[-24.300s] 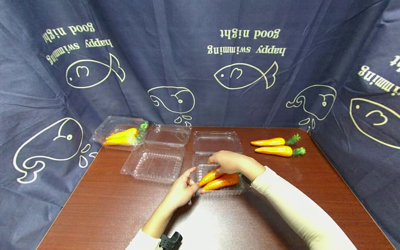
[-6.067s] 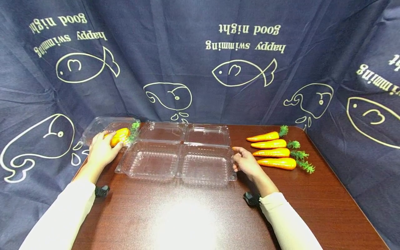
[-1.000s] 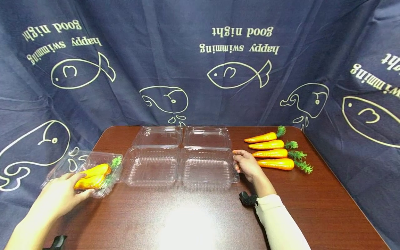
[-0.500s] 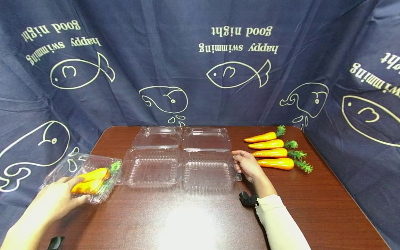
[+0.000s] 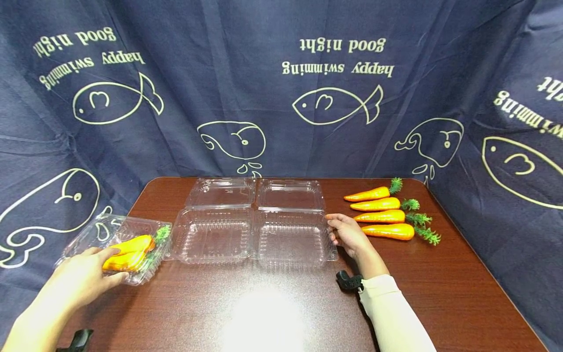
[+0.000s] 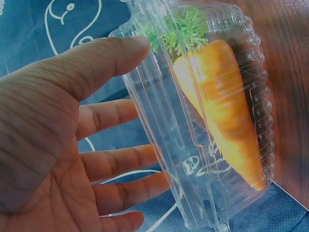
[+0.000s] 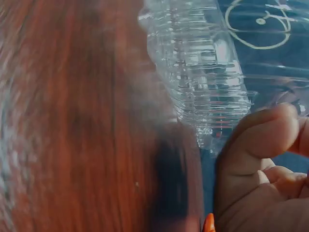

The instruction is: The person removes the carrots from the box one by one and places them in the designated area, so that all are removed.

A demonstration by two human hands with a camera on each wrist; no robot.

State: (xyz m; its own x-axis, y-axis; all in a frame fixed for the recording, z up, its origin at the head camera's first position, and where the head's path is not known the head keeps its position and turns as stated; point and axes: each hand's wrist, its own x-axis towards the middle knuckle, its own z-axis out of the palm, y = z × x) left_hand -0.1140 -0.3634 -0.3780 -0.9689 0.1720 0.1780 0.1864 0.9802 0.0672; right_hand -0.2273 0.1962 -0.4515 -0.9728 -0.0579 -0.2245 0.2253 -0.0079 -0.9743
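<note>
In the head view, my left hand [image 5: 81, 276] lies over a closed clear plastic clamshell box [image 5: 151, 266] holding yellow-orange carrots [image 5: 127, 252] with green tops. The left wrist view shows the thumb and extended fingers touching that box's edge, with a carrot [image 6: 217, 106] visible through the plastic. My right hand [image 5: 349, 234] pinches the right rim of an open, empty clamshell box [image 5: 292, 239]. Its bent thumb [image 7: 270, 135] overlaps the box's edge in the right wrist view. A second open, empty clamshell box [image 5: 215, 237] stands directly to its left.
Several loose carrots [image 5: 389, 231] lie in a stack of rows to the right of my right hand, leafy ends pointing right. The brown table [image 5: 440, 293] meets a dark blue printed curtain [image 5: 281, 146] at the back and both sides.
Since six seconds ago, the filled box has come nearer along the left edge with my left hand. Long before, two carrots lay in the right box; now it is empty and more lie at right.
</note>
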